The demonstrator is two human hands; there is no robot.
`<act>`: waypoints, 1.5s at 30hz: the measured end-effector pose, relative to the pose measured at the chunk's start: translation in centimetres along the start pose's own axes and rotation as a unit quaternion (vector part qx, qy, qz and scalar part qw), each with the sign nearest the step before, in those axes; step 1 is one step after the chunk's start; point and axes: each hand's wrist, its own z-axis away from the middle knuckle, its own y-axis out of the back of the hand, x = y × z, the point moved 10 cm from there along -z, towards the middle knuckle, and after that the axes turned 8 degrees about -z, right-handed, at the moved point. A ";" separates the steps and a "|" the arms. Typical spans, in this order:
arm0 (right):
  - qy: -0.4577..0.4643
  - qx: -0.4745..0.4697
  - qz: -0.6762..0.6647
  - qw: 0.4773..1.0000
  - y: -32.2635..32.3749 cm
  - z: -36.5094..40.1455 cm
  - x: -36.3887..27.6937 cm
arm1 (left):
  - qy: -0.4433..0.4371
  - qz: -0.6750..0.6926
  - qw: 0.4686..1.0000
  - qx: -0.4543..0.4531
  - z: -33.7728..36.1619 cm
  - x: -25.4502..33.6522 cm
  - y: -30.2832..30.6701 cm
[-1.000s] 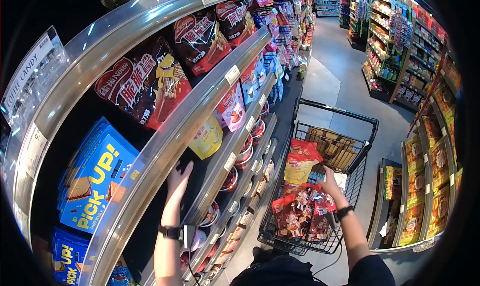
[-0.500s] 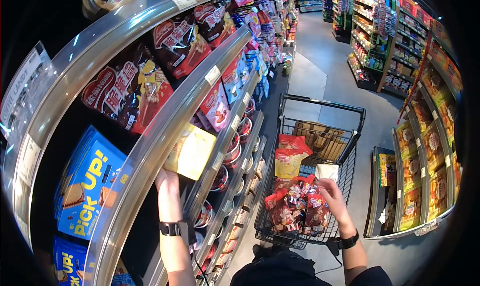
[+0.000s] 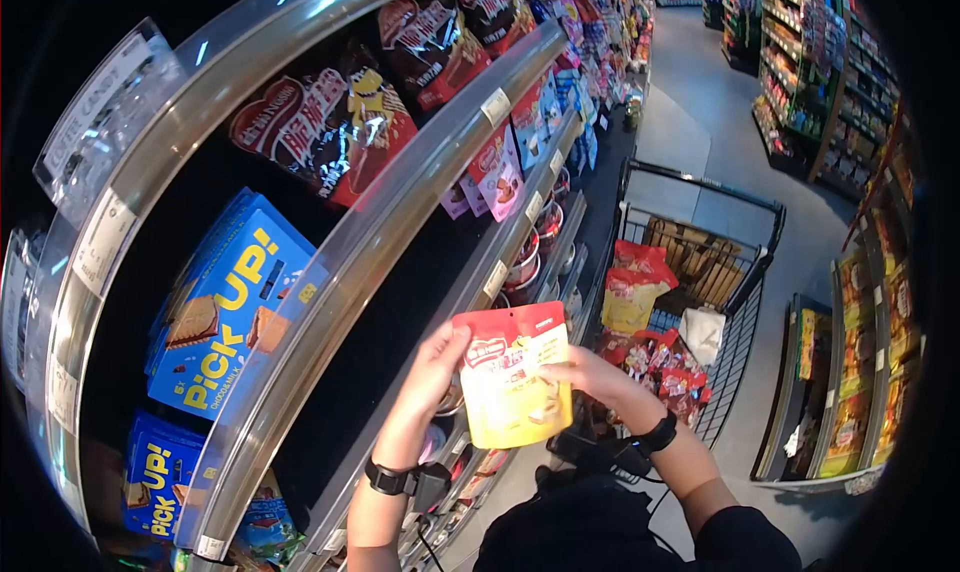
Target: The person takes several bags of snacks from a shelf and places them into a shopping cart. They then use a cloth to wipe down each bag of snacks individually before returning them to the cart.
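A red-and-yellow snack pouch (image 3: 515, 397) is held upright between my two hands, its printed face toward me. My left hand (image 3: 432, 364) grips the pouch's upper left edge. At its right edge, my right hand (image 3: 595, 374) pinches the side. Behind and to the right of the pouch stands a black shopping cart (image 3: 700, 184). In the cart lie a red-and-yellow bag (image 3: 635, 297), several dark red wrapped packets (image 3: 660, 362), a white packet (image 3: 703, 334) and a brown cardboard-like piece (image 3: 700, 255).
At left, curved shelves with a clear-fronted rail (image 3: 400, 222) hold blue PiCK UP! packs (image 3: 235, 307) and dark red snack bags (image 3: 325, 132). Lower tiers hold round tubs (image 3: 525, 262). A shelf with yellow packages (image 3: 850, 342) stands at right; a grey aisle floor (image 3: 690, 82) runs ahead.
My left hand has brought the pouch away from the shelf, to the right, and turned its printed face to me. My right hand has left the cart and taken hold of the pouch.
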 end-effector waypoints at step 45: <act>0.059 0.679 0.225 0.696 52.9 16.7 12.1 | -0.139 -0.220 0.910 0.322 -26.0 7.7 5.7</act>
